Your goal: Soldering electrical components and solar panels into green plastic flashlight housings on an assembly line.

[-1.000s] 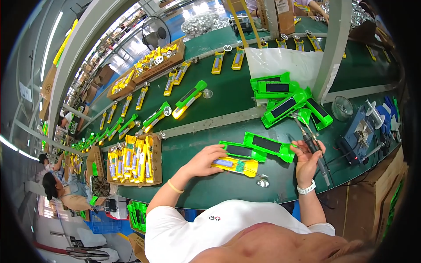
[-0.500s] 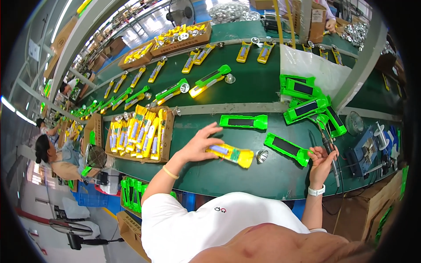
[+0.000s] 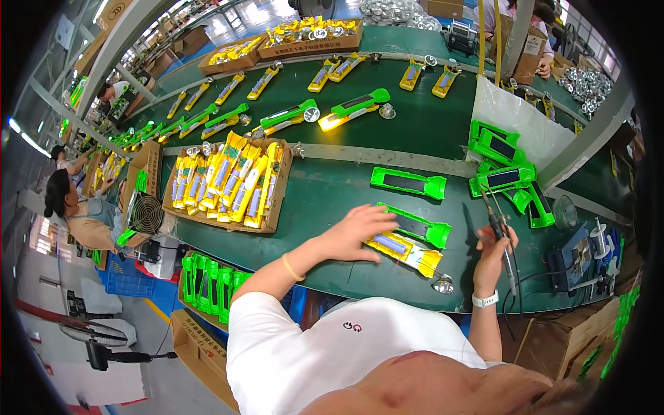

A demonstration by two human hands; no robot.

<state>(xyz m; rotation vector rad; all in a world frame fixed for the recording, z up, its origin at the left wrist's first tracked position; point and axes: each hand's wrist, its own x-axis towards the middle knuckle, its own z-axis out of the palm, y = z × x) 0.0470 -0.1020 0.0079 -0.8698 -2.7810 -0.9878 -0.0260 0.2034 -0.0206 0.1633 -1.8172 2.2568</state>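
My right hand [image 3: 492, 254] grips a soldering iron [image 3: 499, 228] with a dark handle, its thin tip pointing up and away. My left hand [image 3: 361, 234] has its fingers stretched and thumb apart, over the left ends of two parts. One is a yellow flashlight housing [image 3: 413, 257] with a purple battery cell inside; a silver reflector [image 3: 443, 283] lies off its right end. Just beyond lies a green casing [image 3: 430, 232] with a dark panel, partly covered by my fingertips. Another green casing [image 3: 408, 182] lies farther back on the green bench.
A carton [image 3: 275, 214] full of yellow housings stands left. Stacked green casings [image 3: 508, 177] lie at the back right, near a blue soldering unit [image 3: 568, 257] with a cable. Beyond a metal rail, a belt [image 3: 429, 124] carries flashlight parts. A co-worker [image 3: 83, 200] sits far left.
The nearer green casing has shifted left, to lie alongside the yellow housing. My left hand has loosened from the housing, which has moved slightly nearer me. The view has turned a little.
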